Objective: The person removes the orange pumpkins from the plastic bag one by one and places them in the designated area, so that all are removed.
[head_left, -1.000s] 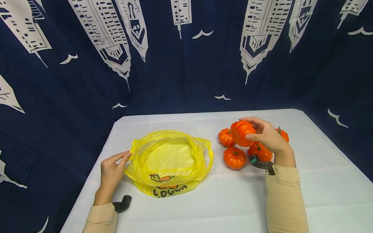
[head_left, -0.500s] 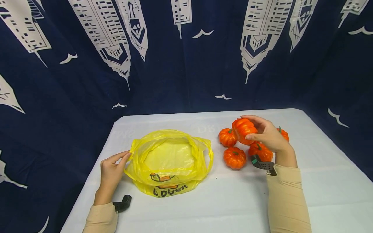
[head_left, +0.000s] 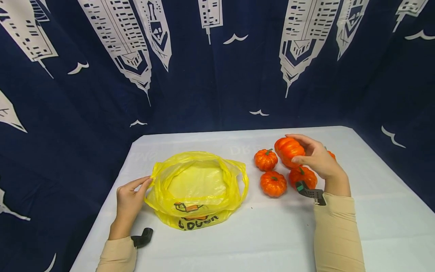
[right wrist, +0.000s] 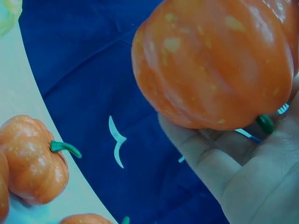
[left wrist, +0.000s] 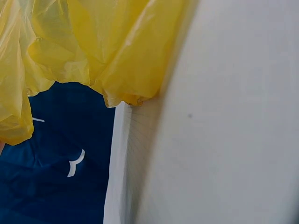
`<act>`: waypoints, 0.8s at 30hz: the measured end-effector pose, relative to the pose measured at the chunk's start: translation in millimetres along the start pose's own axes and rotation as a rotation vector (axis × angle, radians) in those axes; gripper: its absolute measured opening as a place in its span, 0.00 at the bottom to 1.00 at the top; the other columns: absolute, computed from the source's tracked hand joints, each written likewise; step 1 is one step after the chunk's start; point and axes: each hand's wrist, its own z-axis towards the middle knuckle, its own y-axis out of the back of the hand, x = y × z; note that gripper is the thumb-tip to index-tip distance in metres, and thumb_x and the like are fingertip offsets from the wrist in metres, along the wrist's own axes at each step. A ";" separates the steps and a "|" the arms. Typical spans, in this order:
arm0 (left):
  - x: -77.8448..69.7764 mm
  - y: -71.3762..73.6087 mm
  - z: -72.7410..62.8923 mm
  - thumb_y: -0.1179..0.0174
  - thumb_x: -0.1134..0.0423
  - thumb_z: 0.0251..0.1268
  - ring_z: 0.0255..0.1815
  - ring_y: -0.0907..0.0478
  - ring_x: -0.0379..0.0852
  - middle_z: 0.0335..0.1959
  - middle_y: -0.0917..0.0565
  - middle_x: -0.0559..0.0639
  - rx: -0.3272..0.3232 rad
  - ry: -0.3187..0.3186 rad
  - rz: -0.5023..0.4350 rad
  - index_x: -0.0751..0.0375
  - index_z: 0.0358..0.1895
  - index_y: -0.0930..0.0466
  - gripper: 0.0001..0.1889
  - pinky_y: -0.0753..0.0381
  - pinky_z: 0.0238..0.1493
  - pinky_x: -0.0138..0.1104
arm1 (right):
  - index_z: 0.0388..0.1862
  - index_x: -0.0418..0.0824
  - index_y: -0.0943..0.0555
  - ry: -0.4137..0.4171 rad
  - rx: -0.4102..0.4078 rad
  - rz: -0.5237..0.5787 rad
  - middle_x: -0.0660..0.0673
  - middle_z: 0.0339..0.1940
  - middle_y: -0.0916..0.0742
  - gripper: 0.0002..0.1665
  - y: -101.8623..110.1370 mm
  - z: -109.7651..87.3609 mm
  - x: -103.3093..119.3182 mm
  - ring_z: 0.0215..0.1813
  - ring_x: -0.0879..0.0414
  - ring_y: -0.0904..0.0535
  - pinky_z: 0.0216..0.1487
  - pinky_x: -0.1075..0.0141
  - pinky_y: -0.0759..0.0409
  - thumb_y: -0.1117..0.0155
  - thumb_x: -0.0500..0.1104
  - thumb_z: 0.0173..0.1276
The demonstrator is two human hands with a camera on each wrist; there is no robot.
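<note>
My right hand (head_left: 317, 158) grips a small orange pumpkin (head_left: 289, 151), thumb on the near side, fingers behind it. The right wrist view shows that pumpkin (right wrist: 210, 65) close up, its green stem turned toward the palm. On the left, my left hand (head_left: 130, 198) pinches the rim of a yellow plastic bag (head_left: 197, 204) between thumb and fingertips. The bag's mouth gapes upward, and dark lettering marks its front. In the left wrist view the bag (left wrist: 126, 56) hangs in folds; the pinching fingers are mostly out of sight there.
Around the held pumpkin several others stand on the white table (head_left: 258, 238): a back-left pumpkin (head_left: 266, 160), a front pumpkin (head_left: 273, 184), a pumpkin near the wrist (head_left: 303, 177), and one partly hidden behind the hand. A dark blue printed curtain (head_left: 217, 83) hangs behind.
My right hand has shifted slightly right with the pumpkin, which has tilted and come a little away from the back-left pumpkin. My left hand and the bag have stayed put.
</note>
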 end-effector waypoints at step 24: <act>1.2 -1.1 0.5 0.27 0.80 0.47 0.35 0.12 0.61 0.31 0.11 0.66 0.003 0.003 0.028 0.72 0.35 0.11 0.09 0.28 0.46 0.10 | 0.70 0.46 0.28 -0.034 -0.096 -0.031 0.54 0.54 0.19 0.41 23.9 -19.7 -5.2 0.44 0.61 0.19 0.39 0.72 0.14 0.37 0.20 0.60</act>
